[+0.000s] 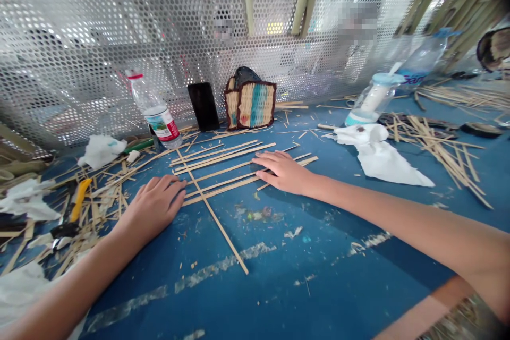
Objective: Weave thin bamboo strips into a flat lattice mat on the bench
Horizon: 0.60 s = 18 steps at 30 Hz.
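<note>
Several thin bamboo strips (225, 157) lie roughly side by side across the blue table. One crosswise bamboo strip (217, 221) passes over them near their left ends and points towards me. My left hand (161, 199) rests at the left ends of the strips, palm down, its fingers stretched out over them. Flat on the strips towards their right ends lies my right hand (282, 171), fingers spread. Neither hand is wrapped round a strip. The parts of the strips under my fingers are hidden.
Bamboo scraps, a yellow-handled cutter (80, 199) and crumpled tissue (102, 152) crowd the left. A water bottle (159, 117), a black phone (203, 107) and a woven bag (257, 105) stand at the back. Rightward are tissue (382, 156), a lidded cup (372, 101) and loose strips (442, 151).
</note>
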### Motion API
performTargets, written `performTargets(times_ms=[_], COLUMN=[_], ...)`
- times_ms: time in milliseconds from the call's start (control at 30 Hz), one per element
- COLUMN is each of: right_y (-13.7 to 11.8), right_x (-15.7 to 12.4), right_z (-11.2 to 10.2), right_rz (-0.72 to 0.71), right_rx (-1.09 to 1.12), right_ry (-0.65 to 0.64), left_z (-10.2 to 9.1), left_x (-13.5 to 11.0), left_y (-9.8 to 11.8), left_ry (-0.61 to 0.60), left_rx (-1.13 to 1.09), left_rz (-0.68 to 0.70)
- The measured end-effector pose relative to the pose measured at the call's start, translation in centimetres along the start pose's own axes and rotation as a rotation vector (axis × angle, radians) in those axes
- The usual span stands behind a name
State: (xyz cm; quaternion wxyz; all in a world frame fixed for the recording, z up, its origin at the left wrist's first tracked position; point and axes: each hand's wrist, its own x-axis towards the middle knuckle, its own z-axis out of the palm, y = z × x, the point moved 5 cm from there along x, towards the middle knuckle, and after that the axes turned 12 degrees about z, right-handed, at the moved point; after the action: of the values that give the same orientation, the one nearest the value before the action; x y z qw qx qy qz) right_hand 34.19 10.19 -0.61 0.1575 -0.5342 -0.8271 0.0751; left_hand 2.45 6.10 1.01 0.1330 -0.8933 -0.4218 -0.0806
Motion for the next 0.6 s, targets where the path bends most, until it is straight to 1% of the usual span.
performTargets(times_ms=[167, 267, 433, 600], right_y=[-0.3, -0.7, -0.7, -1.1], right_x=[-0.1, -0.3, -0.5, -0.8], right_z=[0.3, 0.2, 0.0, -0.1], right_rz=[-0.035, -0.068, -0.117, -0.207], right_rx=[0.013, 0.028, 0.048, 0.096], right_ry=[-0.060, -0.062, -0.029, -0.087], left_z=[-0.2, -0.1, 0.1, 0.0], left_x=[-0.1, -0.1, -0.1, 0.0], left_y=[0.1, 0.1, 0.0, 0.3], left_ry=[0.008, 0.002, 0.006, 0.027], left_rx=[0.007, -0.012, -0.033, 0.047], left_rz=[-0.017, -0.011, 0.023, 0.105])
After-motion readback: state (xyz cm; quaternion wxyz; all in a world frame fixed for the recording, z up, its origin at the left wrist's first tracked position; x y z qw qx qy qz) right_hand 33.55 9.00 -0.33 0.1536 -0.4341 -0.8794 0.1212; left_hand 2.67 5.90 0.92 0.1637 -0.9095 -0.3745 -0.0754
